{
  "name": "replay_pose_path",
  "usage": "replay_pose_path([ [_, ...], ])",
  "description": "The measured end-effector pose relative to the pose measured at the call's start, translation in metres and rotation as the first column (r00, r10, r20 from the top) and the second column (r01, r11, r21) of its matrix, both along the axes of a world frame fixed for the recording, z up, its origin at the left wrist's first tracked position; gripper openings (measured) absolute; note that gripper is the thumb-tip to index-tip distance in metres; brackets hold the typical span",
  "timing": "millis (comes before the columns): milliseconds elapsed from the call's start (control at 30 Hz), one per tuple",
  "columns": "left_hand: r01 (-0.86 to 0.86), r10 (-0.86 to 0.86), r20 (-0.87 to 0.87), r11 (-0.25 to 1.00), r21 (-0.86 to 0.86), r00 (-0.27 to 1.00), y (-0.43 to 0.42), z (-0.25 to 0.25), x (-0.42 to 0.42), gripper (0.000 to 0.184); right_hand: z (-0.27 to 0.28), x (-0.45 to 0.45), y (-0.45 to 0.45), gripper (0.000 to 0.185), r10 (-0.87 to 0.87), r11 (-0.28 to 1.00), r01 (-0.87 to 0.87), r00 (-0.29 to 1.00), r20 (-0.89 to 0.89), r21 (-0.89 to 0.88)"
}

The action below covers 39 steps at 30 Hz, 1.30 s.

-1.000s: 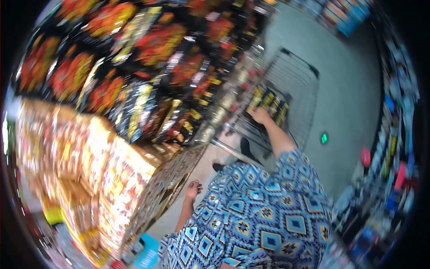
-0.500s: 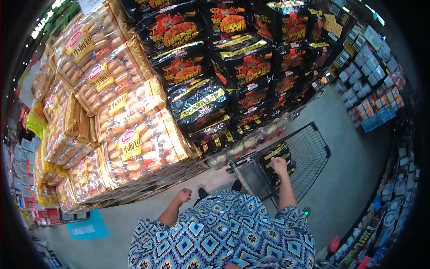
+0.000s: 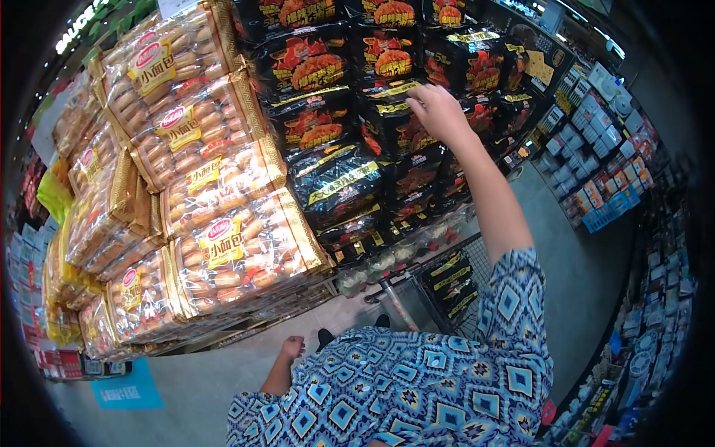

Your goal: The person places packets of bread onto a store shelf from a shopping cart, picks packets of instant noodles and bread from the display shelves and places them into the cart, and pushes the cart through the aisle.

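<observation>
My right hand (image 3: 438,113) is stretched forward over a black instant-noodle multipack (image 3: 395,123) in the stacked display. Its fingers are a little bent and apart at the pack's top edge; whether they touch the film I cannot make out. My left hand (image 3: 293,347) hangs low beside my body with its fingers curled and nothing in them. Nearest to it is the stack of clear bread-roll bags (image 3: 223,246) with gold edges. A shopping cart (image 3: 477,257) stands at my front right, partly behind my right arm, with several black noodle packs (image 3: 450,284) in it.
More bread-roll bags (image 3: 134,290) are piled at the left on a pallet. Shelves of household goods (image 3: 596,141) line the far right, with a blue basket (image 3: 611,211) at their foot. A blue floor sticker (image 3: 126,387) lies at the lower left.
My right hand has moved from above the cart up and forward to the black noodle packs on display. My left hand stays low at my side. The view has shifted slightly.
</observation>
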<state>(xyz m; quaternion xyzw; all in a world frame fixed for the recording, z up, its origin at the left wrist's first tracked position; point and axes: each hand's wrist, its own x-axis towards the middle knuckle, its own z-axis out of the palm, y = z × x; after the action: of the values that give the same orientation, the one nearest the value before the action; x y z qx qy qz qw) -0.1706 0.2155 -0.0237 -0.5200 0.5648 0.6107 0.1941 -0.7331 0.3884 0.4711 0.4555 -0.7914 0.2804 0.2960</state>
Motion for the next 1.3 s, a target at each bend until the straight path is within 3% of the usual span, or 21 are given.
replay_pose_path([
  [100,-0.059,0.059,-0.019,0.998,-0.003,0.998,0.002,-0.013,0.018,0.037,0.013,-0.023,-0.029,0.018,-0.094,0.849,0.196,0.97,-0.225,0.491],
  [167,-0.111,0.111,-0.077,0.994,0.001,0.991,0.006,-0.035,0.036,0.037,0.02,-0.027,-0.042,0.014,-0.069,0.706,0.21,0.971,-0.229,0.677],
  [233,-0.07,0.066,-0.076,0.996,-0.053,0.995,0.011,-0.034,0.049,0.039,0.009,-0.042,-0.058,0.014,-0.043,0.661,0.261,0.949,-0.311,0.704],
  [300,0.074,-0.084,-0.069,0.988,-0.134,0.994,0.015,-0.028,0.059,0.043,0.002,-0.046,-0.068,0.015,-0.019,0.652,0.271,0.94,-0.341,0.708],
  [333,0.074,-0.085,-0.08,0.987,-0.141,0.993,0.015,-0.081,0.073,0.043,-0.001,-0.048,-0.069,0.015,-0.002,0.651,0.273,0.934,-0.358,0.708],
  [367,-0.144,0.141,-0.089,0.989,-0.029,0.986,0.021,-0.086,0.074,0.047,-0.001,-0.048,-0.068,0.015,0.016,0.65,0.273,0.928,-0.372,0.709],
  [400,-0.145,0.141,-0.097,0.989,-0.034,0.985,0.016,-0.092,0.08,0.047,0.002,-0.046,-0.069,0.017,-0.038,0.637,0.255,0.953,-0.301,0.727],
  [467,0.148,-0.192,-0.23,0.97,-0.192,0.954,0.018,-0.079,0.098,0.048,-0.001,-0.052,-0.066,0.018,-0.066,0.724,0.221,0.965,-0.253,0.654],
  [500,0.142,-0.188,-0.233,0.97,-0.197,0.954,0.02,-0.081,0.094,0.048,0.001,-0.05,-0.065,0.019,-0.086,0.797,0.184,0.977,-0.193,0.575],
  [567,-0.376,0.379,-0.019,0.922,0.096,0.925,0.028,-0.066,0.081,0.047,0.002,-0.051,-0.066,0.018,-0.176,0.781,0.19,0.981,-0.081,0.595],
  [600,-0.158,0.16,0.03,0.986,-0.05,0.987,0.026,-0.043,0.082,0.045,-0.002,-0.055,-0.065,0.018,-0.199,0.79,0.2,0.978,-0.066,0.58],
  [633,-0.162,0.163,0.028,0.985,-0.052,0.986,0.024,-0.039,0.08,0.045,-0.004,-0.057,-0.065,0.018,-0.221,0.798,0.211,0.974,-0.052,0.564],
  [700,0.279,-0.322,-0.114,0.917,-0.285,0.94,0.018,-0.035,0.079,0.041,-0.006,-0.058,-0.063,0.022,-0.224,0.795,0.204,0.974,-0.036,0.571],
  [733,0.276,-0.319,-0.115,0.917,-0.287,0.941,0.019,-0.031,0.074,0.041,-0.014,-0.067,-0.061,0.025,-0.174,0.815,0.182,0.982,-0.068,0.55],
  [833,0.034,-0.051,-0.1,0.985,-0.171,0.994,0.024,-0.016,0.055,0.038,-0.01,-0.063,-0.057,0.031,-0.153,0.814,0.182,0.983,-0.099,0.552],
  [900,-0.227,0.222,-0.086,0.973,-0.049,0.971,0.027,-0.005,0.044,0.036,-0.005,-0.062,-0.057,0.028,-0.269,0.771,0.264,0.96,-0.08,0.58],
  [1133,-0.064,0.06,-0.038,0.993,-0.097,0.997,0.023,-0.003,0.039,0.037,0.002,-0.054,-0.04,0.014,-0.204,0.895,0.276,0.952,-0.228,0.351],
  [1167,-0.053,0.049,-0.044,0.993,-0.103,0.998,0.015,-0.037,0.051,0.037,0.0,-0.056,-0.038,0.011,-0.165,0.924,0.255,0.937,-0.307,0.284],
  [1233,-0.221,0.226,-0.176,0.974,0.047,0.958,0.011,-0.076,0.048,0.037,0.003,-0.056,-0.035,0.009,-0.174,0.924,0.269,0.928,-0.328,0.271],
  [1267,0.162,-0.193,-0.14,0.966,-0.203,0.971,0.005,-0.046,0.05,0.037,0.006,-0.054,-0.033,0.009,-0.172,0.932,0.269,0.919,-0.355,0.244],
  [1300,0.168,-0.199,-0.138,0.964,-0.208,0.97,0.009,-0.005,0.031,0.037,0.008,-0.051,-0.031,0.008,-0.171,0.939,0.267,0.909,-0.38,0.218],
])
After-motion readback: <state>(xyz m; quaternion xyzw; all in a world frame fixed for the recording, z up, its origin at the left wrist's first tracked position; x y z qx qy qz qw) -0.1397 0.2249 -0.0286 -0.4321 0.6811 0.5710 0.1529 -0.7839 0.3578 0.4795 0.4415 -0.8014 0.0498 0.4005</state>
